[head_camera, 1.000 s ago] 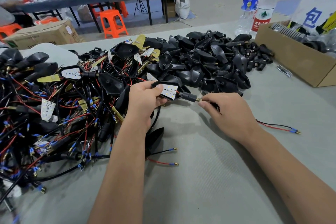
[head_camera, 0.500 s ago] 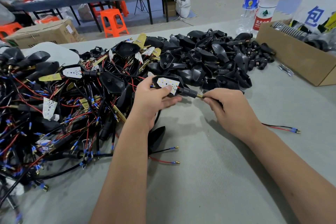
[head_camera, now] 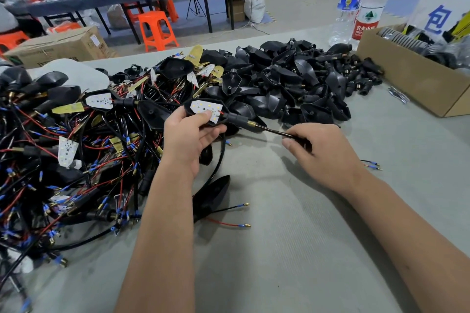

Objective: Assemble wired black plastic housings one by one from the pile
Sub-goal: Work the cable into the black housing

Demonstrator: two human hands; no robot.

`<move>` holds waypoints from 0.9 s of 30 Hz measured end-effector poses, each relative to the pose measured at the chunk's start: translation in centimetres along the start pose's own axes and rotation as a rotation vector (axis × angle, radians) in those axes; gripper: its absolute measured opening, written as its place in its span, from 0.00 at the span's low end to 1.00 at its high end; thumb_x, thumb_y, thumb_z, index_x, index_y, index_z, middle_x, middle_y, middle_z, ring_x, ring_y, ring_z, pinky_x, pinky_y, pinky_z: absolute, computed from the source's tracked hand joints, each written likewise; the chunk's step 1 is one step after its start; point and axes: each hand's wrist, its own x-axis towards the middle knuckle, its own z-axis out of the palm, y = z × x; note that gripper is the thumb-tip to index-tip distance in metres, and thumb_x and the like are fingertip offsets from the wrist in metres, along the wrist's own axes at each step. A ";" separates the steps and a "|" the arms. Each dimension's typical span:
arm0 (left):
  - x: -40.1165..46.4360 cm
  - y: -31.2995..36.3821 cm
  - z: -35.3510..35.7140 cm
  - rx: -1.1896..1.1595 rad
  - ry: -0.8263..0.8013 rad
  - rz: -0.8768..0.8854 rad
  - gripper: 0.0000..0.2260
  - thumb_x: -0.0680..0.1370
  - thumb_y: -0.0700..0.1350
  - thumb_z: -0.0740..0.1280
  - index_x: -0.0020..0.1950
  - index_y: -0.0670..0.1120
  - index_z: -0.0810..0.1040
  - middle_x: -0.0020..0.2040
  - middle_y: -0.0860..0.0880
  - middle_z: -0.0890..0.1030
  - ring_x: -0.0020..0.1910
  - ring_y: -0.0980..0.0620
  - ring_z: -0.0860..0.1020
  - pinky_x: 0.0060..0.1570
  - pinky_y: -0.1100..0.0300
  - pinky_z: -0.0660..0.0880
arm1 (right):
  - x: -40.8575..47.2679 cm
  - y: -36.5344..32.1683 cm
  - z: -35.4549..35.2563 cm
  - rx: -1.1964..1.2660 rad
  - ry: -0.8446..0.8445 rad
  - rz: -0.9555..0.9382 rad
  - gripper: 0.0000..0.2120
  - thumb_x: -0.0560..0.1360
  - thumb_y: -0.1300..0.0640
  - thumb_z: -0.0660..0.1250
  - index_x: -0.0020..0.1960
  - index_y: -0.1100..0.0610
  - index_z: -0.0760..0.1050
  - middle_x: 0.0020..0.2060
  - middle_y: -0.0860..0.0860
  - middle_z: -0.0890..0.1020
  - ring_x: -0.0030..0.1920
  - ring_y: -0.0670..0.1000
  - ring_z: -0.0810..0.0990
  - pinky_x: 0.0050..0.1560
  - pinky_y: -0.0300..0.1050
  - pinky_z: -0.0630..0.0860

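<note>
My left hand (head_camera: 189, 138) grips a black plastic housing (head_camera: 207, 110) with a white LED board facing up, thumb pressed on the board. A black stem with a brass end sticks out of it to the right, and a black cable (head_camera: 276, 131) runs on from there. My right hand (head_camera: 321, 151) pinches that cable a short way from the stem. Red and black wire ends (head_camera: 371, 165) show behind my right wrist. A pile of empty black housings (head_camera: 292, 84) lies behind my hands. A tangle of wired housings (head_camera: 76, 147) fills the left.
A cardboard box (head_camera: 412, 81) of parts stands at the right, with two water bottles (head_camera: 361, 5) behind it. A finished black housing (head_camera: 213, 193) with loose red and black leads lies between my forearms. A small metal tool (head_camera: 399, 95) lies by the box. The grey table mat (head_camera: 292, 249) runs toward me.
My right hand has slid rightward along the cable, away from the brass stem, baring more cable. My left hand lifted the housing slightly toward the pile.
</note>
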 end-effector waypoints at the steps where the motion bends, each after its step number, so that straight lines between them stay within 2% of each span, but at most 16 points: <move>1: 0.1 0.1 -0.1 -0.009 0.029 0.020 0.05 0.81 0.34 0.66 0.53 0.41 0.79 0.40 0.47 0.87 0.39 0.44 0.87 0.35 0.63 0.80 | -0.1 0.1 -0.1 0.005 -0.004 0.008 0.06 0.81 0.52 0.67 0.46 0.51 0.79 0.36 0.39 0.77 0.39 0.39 0.75 0.40 0.37 0.67; 5: 0.2 0.6 -0.7 -0.035 0.131 0.104 0.05 0.81 0.34 0.65 0.50 0.42 0.79 0.43 0.45 0.85 0.35 0.47 0.85 0.33 0.63 0.78 | -0.1 0.8 -0.6 0.025 -0.045 0.053 0.08 0.82 0.54 0.66 0.44 0.53 0.79 0.35 0.42 0.79 0.39 0.42 0.76 0.39 0.36 0.66; 8: 0.2 0.8 -0.8 -0.018 0.150 0.129 0.05 0.80 0.34 0.65 0.50 0.43 0.79 0.44 0.44 0.84 0.34 0.47 0.84 0.33 0.63 0.78 | -0.1 1.3 -0.8 0.038 -0.104 0.077 0.12 0.83 0.55 0.64 0.43 0.57 0.79 0.35 0.47 0.80 0.39 0.46 0.78 0.41 0.44 0.72; 10: 0.2 0.7 -0.7 -0.005 0.151 0.126 0.05 0.81 0.34 0.65 0.50 0.43 0.79 0.44 0.44 0.84 0.34 0.47 0.84 0.33 0.63 0.77 | -0.2 1.4 -1.0 0.035 -0.085 0.060 0.10 0.83 0.54 0.64 0.46 0.55 0.81 0.35 0.45 0.81 0.39 0.47 0.79 0.42 0.47 0.74; 13: 0.1 0.6 -0.7 0.000 0.163 0.120 0.05 0.81 0.34 0.65 0.50 0.42 0.79 0.44 0.44 0.84 0.33 0.48 0.84 0.32 0.64 0.77 | -0.2 1.4 -1.1 0.101 -0.048 0.068 0.08 0.83 0.54 0.66 0.53 0.49 0.84 0.36 0.40 0.82 0.40 0.44 0.80 0.42 0.42 0.75; 16: 0.2 0.7 -0.7 0.003 0.169 0.114 0.05 0.80 0.34 0.65 0.50 0.42 0.79 0.44 0.44 0.83 0.32 0.49 0.83 0.32 0.64 0.76 | -0.2 1.6 -0.9 0.192 -0.071 0.125 0.11 0.82 0.53 0.67 0.63 0.48 0.84 0.46 0.33 0.84 0.48 0.37 0.82 0.49 0.31 0.76; 18: 0.1 0.7 -0.7 0.006 0.164 0.110 0.06 0.80 0.34 0.65 0.49 0.43 0.79 0.43 0.45 0.83 0.31 0.50 0.83 0.31 0.64 0.76 | -0.3 1.7 -0.9 0.205 -0.084 0.153 0.13 0.82 0.50 0.67 0.65 0.45 0.82 0.51 0.31 0.83 0.51 0.33 0.81 0.53 0.30 0.76; 20: 0.2 0.6 -0.7 0.023 0.157 0.109 0.05 0.80 0.34 0.66 0.49 0.43 0.80 0.42 0.46 0.84 0.31 0.50 0.83 0.32 0.64 0.76 | -0.3 1.6 -1.1 0.110 -0.097 0.149 0.16 0.82 0.40 0.64 0.66 0.42 0.81 0.51 0.31 0.83 0.50 0.34 0.81 0.50 0.34 0.76; 22: 0.3 0.5 -0.8 0.047 0.145 0.103 0.05 0.80 0.35 0.66 0.49 0.42 0.80 0.42 0.45 0.84 0.31 0.50 0.82 0.32 0.63 0.77 | -0.3 1.4 -1.3 -0.072 -0.109 0.139 0.25 0.79 0.31 0.56 0.68 0.41 0.78 0.53 0.36 0.84 0.53 0.42 0.80 0.51 0.44 0.77; 25: 0.4 0.3 -0.7 0.111 0.075 0.048 0.03 0.80 0.36 0.67 0.49 0.42 0.80 0.39 0.46 0.85 0.31 0.50 0.83 0.32 0.64 0.77 | -0.1 0.4 -1.0 -0.289 -0.073 0.088 0.34 0.78 0.28 0.50 0.73 0.45 0.73 0.55 0.44 0.80 0.58 0.51 0.71 0.58 0.54 0.71; 27: 0.2 0.1 -0.3 0.149 0.005 0.001 0.04 0.82 0.39 0.67 0.49 0.42 0.81 0.36 0.47 0.86 0.31 0.49 0.83 0.30 0.64 0.77 | 0.1 -0.9 -0.4 -0.317 0.001 0.045 0.33 0.79 0.29 0.52 0.73 0.48 0.74 0.57 0.48 0.77 0.60 0.54 0.69 0.59 0.55 0.69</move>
